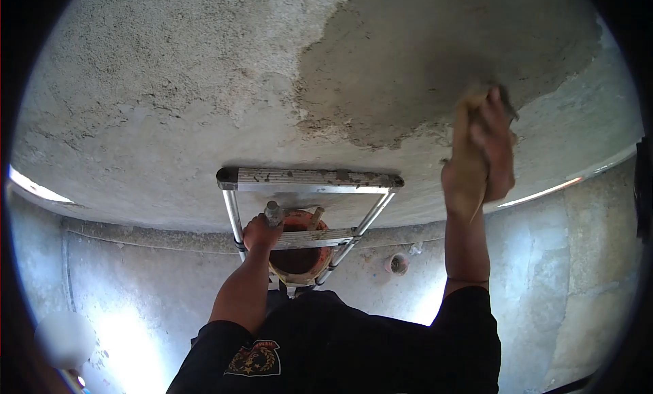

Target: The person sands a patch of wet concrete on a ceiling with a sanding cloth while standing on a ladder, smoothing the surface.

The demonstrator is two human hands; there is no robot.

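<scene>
My right hand point(498, 146), raised against the wall, is closed round a tan, flat plastering float point(466, 146); motion blurs it. A dark edge shows beyond the fingertips. Behind it, a dark wet plaster patch point(408, 61) covers part of the rough grey wall point(183, 67). Lower down, my left hand point(260, 232) is closed on a grey, round-ended tool point(273, 213) beside the ladder's left rail; the rest of the tool is hidden. The aluminium ladder point(299, 179) leans at the wall, its top rung spotted with mortar.
Below the ladder rungs stands an orange bucket point(322, 256) with dark contents and a wooden handle point(316, 218) sticking up. A small pail point(396, 263) rests on the concrete floor point(156, 278) to the right. A pale round object point(64, 339) is at lower left.
</scene>
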